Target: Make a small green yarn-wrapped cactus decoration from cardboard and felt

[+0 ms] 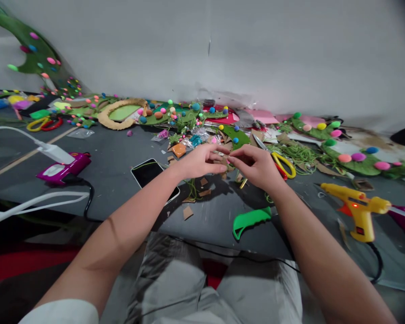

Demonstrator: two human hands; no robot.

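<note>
While I watch from above the dark table (104,148), the purple adapter (65,168) sits at the far left, and the phone (147,173) lies flat, partly covered by the left forearm (135,211). Next comes the left hand (202,161), reaching inward with its fingers partly curled and its thumb apart from the forefinger; I cannot tell whether it grips anything. Just at its fingertips, between the two hands, is a small pale piece (221,154), too blurred for me to name or to read its long axis. The relation that matters, as I judge it, is sideways: the piece lies to the right of the left palm and to the left of the right hand (258,166), whose thumb and forefinger appear pinched together on its near edge. Both hands are so close that I call neither clearly nearer. Below the right hand rests the green handle (251,220), beside that hand are the scissors (283,165), and farther right is the yellow glue gun (361,207), its nozzle pointing inward.
</note>
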